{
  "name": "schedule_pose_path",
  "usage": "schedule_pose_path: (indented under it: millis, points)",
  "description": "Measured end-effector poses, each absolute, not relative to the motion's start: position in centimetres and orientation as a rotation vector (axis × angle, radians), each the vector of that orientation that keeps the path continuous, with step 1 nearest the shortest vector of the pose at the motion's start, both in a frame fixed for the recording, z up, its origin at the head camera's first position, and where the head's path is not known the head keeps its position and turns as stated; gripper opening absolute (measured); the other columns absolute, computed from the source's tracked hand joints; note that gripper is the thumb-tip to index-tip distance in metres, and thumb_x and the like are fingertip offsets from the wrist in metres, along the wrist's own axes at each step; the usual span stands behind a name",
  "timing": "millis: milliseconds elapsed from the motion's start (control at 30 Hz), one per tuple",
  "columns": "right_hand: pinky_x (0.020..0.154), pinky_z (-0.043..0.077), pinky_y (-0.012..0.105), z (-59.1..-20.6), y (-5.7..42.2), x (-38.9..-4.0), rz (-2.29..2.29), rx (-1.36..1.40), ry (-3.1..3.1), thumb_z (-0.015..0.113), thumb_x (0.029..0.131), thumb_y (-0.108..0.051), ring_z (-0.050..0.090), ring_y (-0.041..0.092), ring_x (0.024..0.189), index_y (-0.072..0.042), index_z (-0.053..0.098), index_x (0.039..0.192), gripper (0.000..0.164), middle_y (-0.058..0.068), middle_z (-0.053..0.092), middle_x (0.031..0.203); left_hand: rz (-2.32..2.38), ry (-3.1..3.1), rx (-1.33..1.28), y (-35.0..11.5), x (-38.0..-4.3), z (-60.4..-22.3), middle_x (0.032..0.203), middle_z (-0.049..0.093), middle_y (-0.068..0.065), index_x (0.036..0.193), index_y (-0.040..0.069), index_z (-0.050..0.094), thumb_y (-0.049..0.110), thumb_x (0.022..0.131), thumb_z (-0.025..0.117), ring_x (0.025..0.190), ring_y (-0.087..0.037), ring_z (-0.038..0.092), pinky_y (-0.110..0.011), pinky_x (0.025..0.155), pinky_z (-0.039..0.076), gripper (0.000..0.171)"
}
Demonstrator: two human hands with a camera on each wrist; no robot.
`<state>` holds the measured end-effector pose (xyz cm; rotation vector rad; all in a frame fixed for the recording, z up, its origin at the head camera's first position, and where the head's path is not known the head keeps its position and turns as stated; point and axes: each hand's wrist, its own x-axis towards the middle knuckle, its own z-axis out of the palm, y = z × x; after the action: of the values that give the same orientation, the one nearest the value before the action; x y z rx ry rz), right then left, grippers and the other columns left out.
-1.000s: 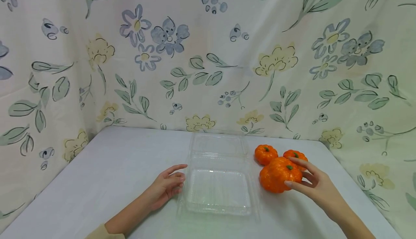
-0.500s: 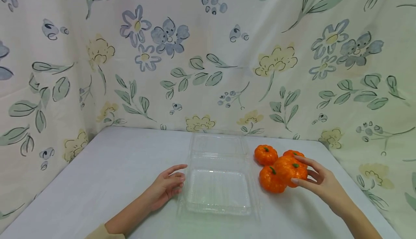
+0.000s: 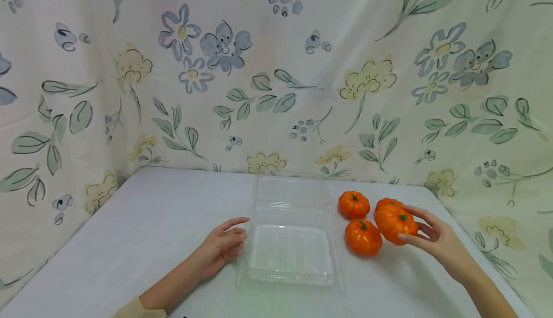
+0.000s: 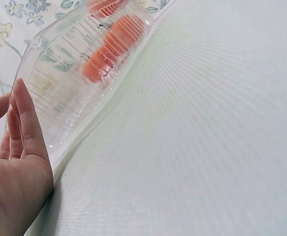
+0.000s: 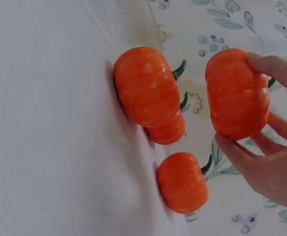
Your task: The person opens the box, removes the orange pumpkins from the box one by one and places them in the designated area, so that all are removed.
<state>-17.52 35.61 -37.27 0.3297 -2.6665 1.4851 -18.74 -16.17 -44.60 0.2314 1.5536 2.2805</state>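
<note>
My right hand (image 3: 440, 241) grips a small orange pumpkin (image 3: 396, 224) between thumb and fingers. In the right wrist view this held pumpkin (image 5: 237, 93) hangs above the table with its green stem toward the palm. Three more pumpkins stand on the table: a near one (image 3: 363, 237), a back left one (image 3: 354, 204) and a back right one (image 3: 387, 202), partly hidden behind the held one. An opened clear plastic clamshell box (image 3: 289, 250) lies left of them. Beside its left edge rests my left hand (image 3: 220, 250), fingers loosely bent, holding nothing; whether it touches the box I cannot tell.
The box's clear lid (image 3: 289, 192) is folded back toward the far side of the white table (image 3: 181, 202). A floral curtain (image 3: 268, 78) hangs along the back and both sides.
My right hand has carried the held pumpkin to the right, away from the near pumpkin, which now shows whole. The left hand and box have stayed in place.
</note>
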Motion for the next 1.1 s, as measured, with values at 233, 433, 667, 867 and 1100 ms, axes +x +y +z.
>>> schedule_pose_path:
  millis: [233,433,667,867,1100]
  points:
    - [0.087,0.055,0.015,-37.4,36.7,-17.7,1.455,0.323,-2.683,0.07,0.102,-0.012,0.048,-0.021,0.115,-0.012,0.045,0.158,0.061,-0.029,0.041,0.143,2.28,1.548,0.218,-16.2,-18.8,-44.6,0.1,0.065,0.006,0.146,0.013,0.052,0.003,0.103,0.062,0.079,-0.004,0.062,-0.019,0.073,0.058,0.045]
    - [0.087,0.056,0.016,-37.7,37.4,-18.0,1.452,0.277,-2.724,0.071,0.102,-0.015,0.049,-0.021,0.113,-0.013,0.045,0.158,0.062,-0.025,0.04,0.142,2.276,1.559,0.225,-16.2,-18.9,-44.6,0.1,0.064,0.006,0.146,0.013,0.053,0.003,0.103,0.062,0.08,-0.004,0.062,-0.019,0.073,0.058,0.045]
    - [0.086,0.056,0.018,-38.2,38.3,-18.2,1.466,0.289,-2.748,0.07,0.102,-0.014,0.051,-0.019,0.112,-0.012,0.045,0.158,0.061,-0.034,0.043,0.136,2.277,1.555,0.224,-16.2,-18.8,-44.6,0.1,0.065,0.006,0.145,0.014,0.054,0.003,0.104,0.061,0.079,-0.004,0.062,-0.019,0.074,0.058,0.043]
    - [0.085,0.056,0.019,-38.7,38.8,-18.3,1.447,0.284,-2.794,0.071,0.101,-0.015,0.051,-0.017,0.11,-0.009,0.045,0.157,0.062,-0.038,0.045,0.132,2.275,1.563,0.216,-16.2,-18.8,-44.5,0.099,0.064,0.006,0.144,0.014,0.054,0.003,0.103,0.062,0.079,-0.004,0.062,-0.019,0.074,0.058,0.043]
    - [0.085,0.056,0.021,-39.0,39.5,-18.7,1.447,0.292,-2.839,0.071,0.1,-0.016,0.053,-0.015,0.11,-0.006,0.045,0.155,0.062,-0.041,0.046,0.129,2.279,1.553,0.235,-16.1,-18.8,-44.6,0.099,0.064,0.006,0.143,0.014,0.055,0.002,0.104,0.06,0.079,-0.004,0.063,-0.018,0.073,0.058,0.041]
